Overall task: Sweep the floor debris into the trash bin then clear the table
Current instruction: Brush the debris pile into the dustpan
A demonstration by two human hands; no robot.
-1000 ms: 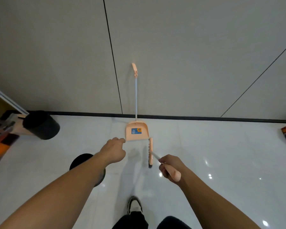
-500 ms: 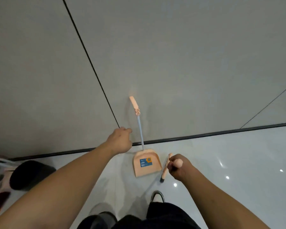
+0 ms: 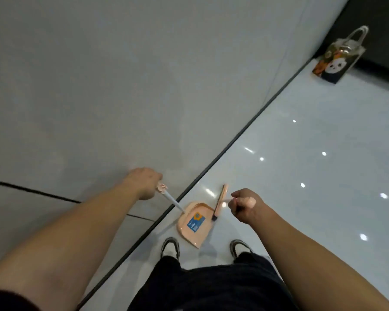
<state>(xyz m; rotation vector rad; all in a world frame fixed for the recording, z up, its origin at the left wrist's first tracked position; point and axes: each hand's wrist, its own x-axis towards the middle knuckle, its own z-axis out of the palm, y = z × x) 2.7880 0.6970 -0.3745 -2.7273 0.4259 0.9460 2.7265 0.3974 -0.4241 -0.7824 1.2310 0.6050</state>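
Peach plastic dustpan (image 3: 192,223) sits on the white floor (image 3: 301,176) by the wall — left hand (image 3: 145,181) gripping its long handle (image 3: 170,198), right hand (image 3: 245,204) clenched round the broom (image 3: 219,203).

Single head-worn view looks steeply down at the floor (image 3: 301,176) by the wall (image 3: 144,75).

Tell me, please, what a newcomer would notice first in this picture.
First, the peach plastic long-handled dustpan on the glossy white floor beside the wall, between the person's shoes. The left hand grips its handle top, while the right hand holds the peach hand broom just above it. A panda-print gift bag stands far right.
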